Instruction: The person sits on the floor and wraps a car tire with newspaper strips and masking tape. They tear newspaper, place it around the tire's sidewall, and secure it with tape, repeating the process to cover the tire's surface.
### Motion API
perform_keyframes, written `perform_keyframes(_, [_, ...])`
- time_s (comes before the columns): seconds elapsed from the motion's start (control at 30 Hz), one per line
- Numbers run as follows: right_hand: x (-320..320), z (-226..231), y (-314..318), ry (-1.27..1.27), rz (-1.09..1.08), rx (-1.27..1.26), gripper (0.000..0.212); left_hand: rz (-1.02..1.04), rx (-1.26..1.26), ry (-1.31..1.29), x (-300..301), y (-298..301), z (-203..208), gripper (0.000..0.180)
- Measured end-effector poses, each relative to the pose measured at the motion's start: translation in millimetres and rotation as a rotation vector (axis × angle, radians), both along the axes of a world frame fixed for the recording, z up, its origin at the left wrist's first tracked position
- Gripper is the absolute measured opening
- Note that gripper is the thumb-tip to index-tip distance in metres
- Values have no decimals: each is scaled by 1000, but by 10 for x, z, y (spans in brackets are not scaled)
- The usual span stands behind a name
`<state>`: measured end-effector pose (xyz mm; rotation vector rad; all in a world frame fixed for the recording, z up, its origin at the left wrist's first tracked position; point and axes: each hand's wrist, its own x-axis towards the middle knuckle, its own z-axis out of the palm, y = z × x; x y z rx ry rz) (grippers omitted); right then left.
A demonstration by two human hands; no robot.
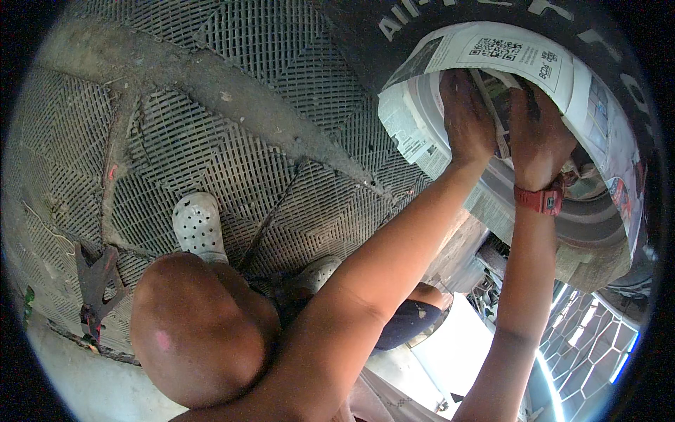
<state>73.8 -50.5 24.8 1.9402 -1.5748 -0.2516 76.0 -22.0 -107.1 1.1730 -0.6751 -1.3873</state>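
A wheel rim (pixel 590 224) sits inside a black tire (pixel 358 35) with raised white lettering, at the upper right. Sheets of newspaper (pixel 485 46) ring the rim and stand up around its edge. Both my hands reach into this ring. My left hand (pixel 467 123) is against the inner left part of the wheel, its back toward me. My right hand (pixel 540 137) is just beside it, with a red wristwatch (pixel 540 200) on the wrist. Between the hands shows a narrow pale strip, too shadowed to name. My fingertips are lost in the dark under the paper, so their grip is unclear.
Ribbed rubber mats (pixel 190 155) cover the floor, split by a dusty strip. My bent knee (pixel 200 330) and a pale clog (pixel 197 224) are at lower left. A dark forked piece (pixel 98 281) lies on the mat. Hexagonal metal mesh (pixel 590 344) stands at lower right.
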Motion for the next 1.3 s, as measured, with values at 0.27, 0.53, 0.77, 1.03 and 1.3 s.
perform_keyframes(0.27, [47,-12,-77,7,98,-43,25,-51,14,-18,43,-31,17,49])
perform_keyframes(0.53, [238,-33,-24,-49,157,80,22,-87,-58,-99,33,-62,-60,48])
perform_keyframes(0.77, [159,-87,49,-41,92,-8,22,-58,-160,-135,8,17,-114,55])
perform_keyframes(1.03, [-117,-183,-193,45,171,-174,44,-131,-107,-108,104,-58,-91,63])
perform_keyframes(1.3, [-94,-258,-272,-43,52,-318,42,55,-234,-60,192,-119,-141,66])
